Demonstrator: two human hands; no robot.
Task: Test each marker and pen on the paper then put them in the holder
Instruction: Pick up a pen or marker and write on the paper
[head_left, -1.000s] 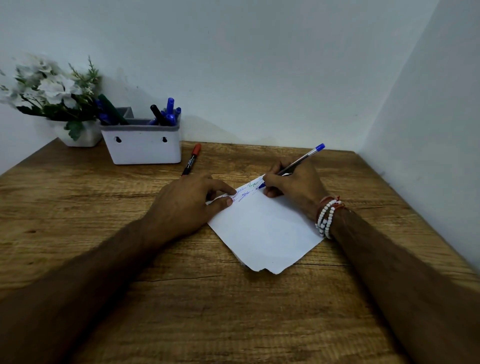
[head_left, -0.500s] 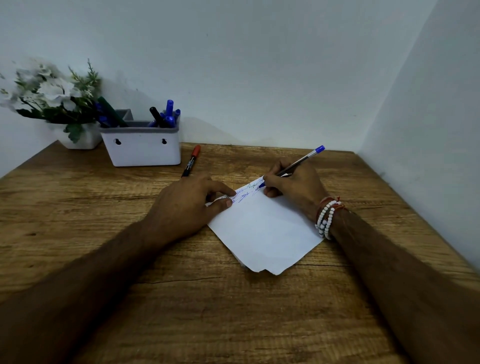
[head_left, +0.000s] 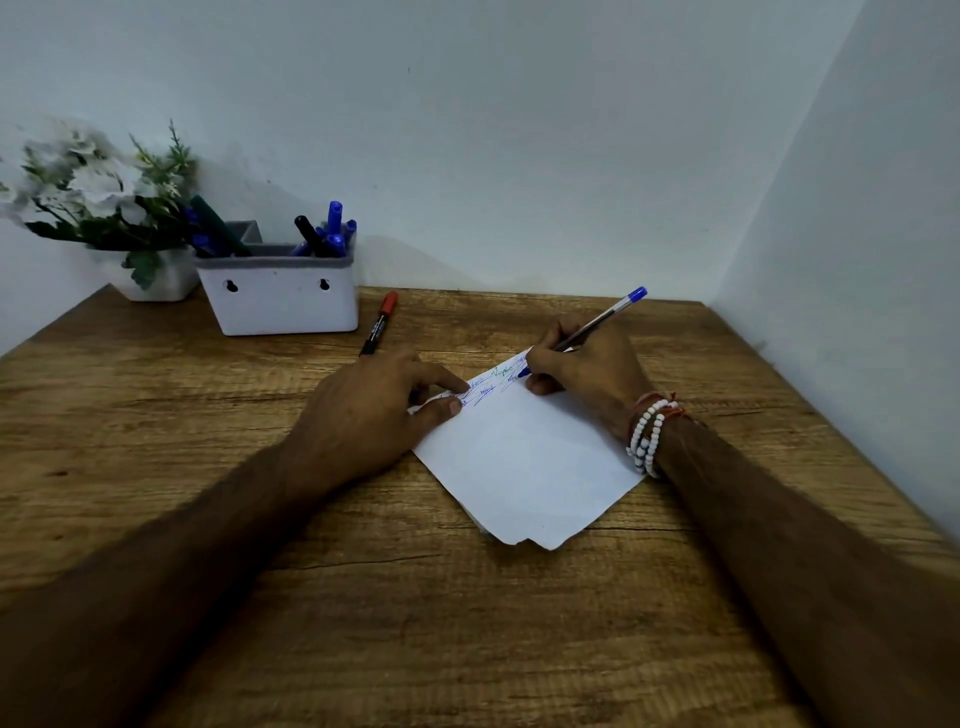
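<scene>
Your right hand (head_left: 587, 374) pinches the blue pen (head_left: 597, 325) with curled fingers, and the tip sits on the far edge of the paper (head_left: 530, 467) in the middle of the table (head_left: 415, 623). Your left hand (head_left: 363, 410) lies flat, fingers pressing the paper's left corner. Lift that hand and the thin paper may slide or wrinkle under the pen. Push too hard and the tip could tear it. The red marker (head_left: 381, 323) lies just past your left hand, near the white holder (head_left: 280, 306) at the far left. Bump it and it may roll away.
</scene>
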